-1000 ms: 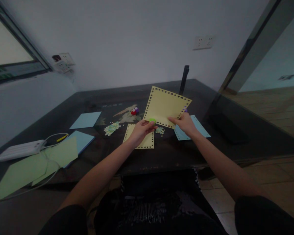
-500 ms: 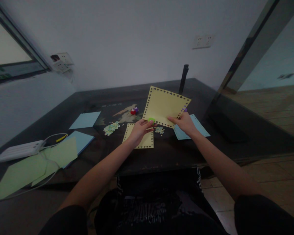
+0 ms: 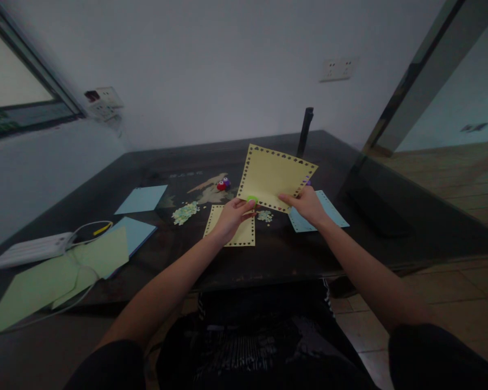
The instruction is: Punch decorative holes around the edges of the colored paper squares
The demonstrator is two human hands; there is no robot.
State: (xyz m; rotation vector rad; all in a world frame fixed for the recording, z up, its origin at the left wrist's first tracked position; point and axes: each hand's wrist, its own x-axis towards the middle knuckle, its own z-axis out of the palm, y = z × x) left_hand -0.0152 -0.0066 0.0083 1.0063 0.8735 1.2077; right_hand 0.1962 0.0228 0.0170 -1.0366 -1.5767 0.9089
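Observation:
A yellow sheet of paper (image 3: 274, 176), with small shapes punched along its edges, is held up tilted above the table. My right hand (image 3: 309, 207) pinches its lower right part, thumb on top. At the sheet's lower left edge, my left hand (image 3: 229, 219) grips a small green paper punch (image 3: 252, 201), its thumb pressed on it. Whether the punch's jaw is closed on the paper cannot be made out. Beneath lies a second yellow bordered sheet (image 3: 244, 235), partly covered by my left hand. Small punched bits (image 3: 264, 216) lie beside it. A light blue bordered sheet (image 3: 333, 211) lies under my right hand.
Red and purple punches with eyes (image 3: 223, 184) stand behind a pile of paper bits (image 3: 185, 213). Blue sheets (image 3: 142, 199), green sheets (image 3: 44, 284) and a white power strip (image 3: 34, 250) with a cable lie left. A black upright post (image 3: 305, 132) stands at the back.
Both hands, the punch and the held sheet stay nearly in place, with only a very slight shift of the view.

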